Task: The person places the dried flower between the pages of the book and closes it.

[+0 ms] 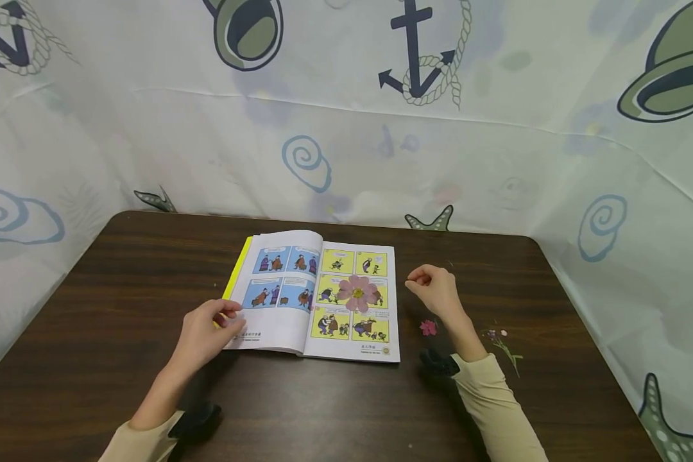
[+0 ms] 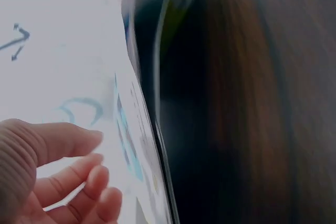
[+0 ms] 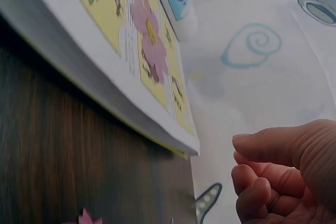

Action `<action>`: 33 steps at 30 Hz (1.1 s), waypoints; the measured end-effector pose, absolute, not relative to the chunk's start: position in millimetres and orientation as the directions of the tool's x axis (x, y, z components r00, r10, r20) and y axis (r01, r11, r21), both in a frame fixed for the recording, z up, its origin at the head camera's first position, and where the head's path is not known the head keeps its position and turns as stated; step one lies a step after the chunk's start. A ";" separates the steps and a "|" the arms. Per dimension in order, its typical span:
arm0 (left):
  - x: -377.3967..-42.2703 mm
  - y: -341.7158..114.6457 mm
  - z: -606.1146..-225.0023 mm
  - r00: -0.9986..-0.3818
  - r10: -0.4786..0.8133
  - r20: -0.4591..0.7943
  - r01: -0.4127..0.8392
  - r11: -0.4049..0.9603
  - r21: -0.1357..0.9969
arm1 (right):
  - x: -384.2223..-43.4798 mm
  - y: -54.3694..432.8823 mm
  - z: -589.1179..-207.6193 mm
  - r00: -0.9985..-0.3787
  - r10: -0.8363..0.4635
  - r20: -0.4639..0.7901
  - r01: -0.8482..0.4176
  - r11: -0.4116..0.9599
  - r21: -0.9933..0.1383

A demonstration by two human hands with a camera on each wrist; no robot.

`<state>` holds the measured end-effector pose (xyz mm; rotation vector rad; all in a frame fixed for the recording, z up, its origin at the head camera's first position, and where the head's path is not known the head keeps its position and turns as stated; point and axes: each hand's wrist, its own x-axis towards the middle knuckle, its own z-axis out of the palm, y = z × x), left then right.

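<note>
Open paper comic book (image 1: 289,327): white pages, yellow cover edge (image 1: 238,266); blue panels (image 1: 263,292) left, yellow panels (image 1: 330,324) right. Flat dusty-pink flower (image 1: 357,293), yellow centre. Small deep-pink flower (image 1: 428,328). Thin sprig (image 1: 505,350), green stem. Rounded-corner table (image 1: 121,282), dark brown wood grain. White cloth backdrop (image 1: 208,141) printed with navy anchors (image 1: 412,58), light-blue spiral shells (image 1: 305,156), grey-green hats (image 1: 251,38), pale-dotted green starfish (image 1: 430,224). Cream fabric sleeves (image 1: 496,398), black wrist devices (image 1: 199,418).

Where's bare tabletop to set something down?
Free: table left of the open book and left hand; in front of the book, between the wristbands; far right corner, beyond the right hand. Crowded: right of the book, with right hand, small pink flower and sprig. Large flower covers part of the book.
</note>
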<state>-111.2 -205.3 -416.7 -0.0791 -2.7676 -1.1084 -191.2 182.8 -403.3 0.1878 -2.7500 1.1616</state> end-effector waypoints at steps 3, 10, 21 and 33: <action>-116.1 -190.7 -414.6 -0.970 0.027 0.241 0.192 0.690 0.698 | -192.0 190.4 -404.8 -0.981 -0.040 0.190 -0.164 0.697 -0.698; -127.2 -157.6 -409.7 -0.944 0.106 0.311 0.308 0.614 0.727 | -195.2 208.8 -411.1 -0.979 -0.012 0.203 -0.152 0.705 -0.693; -133.0 -114.0 -407.9 -0.915 0.219 0.339 0.404 0.497 0.768 | -195.2 230.4 -422.0 -0.982 0.017 0.189 -0.118 0.725 -0.678; -133.2 -68.8 -413.1 -0.863 0.389 0.323 0.471 0.386 0.794 | -199.8 246.3 -434.8 -0.986 0.019 0.166 -0.099 0.734 -0.672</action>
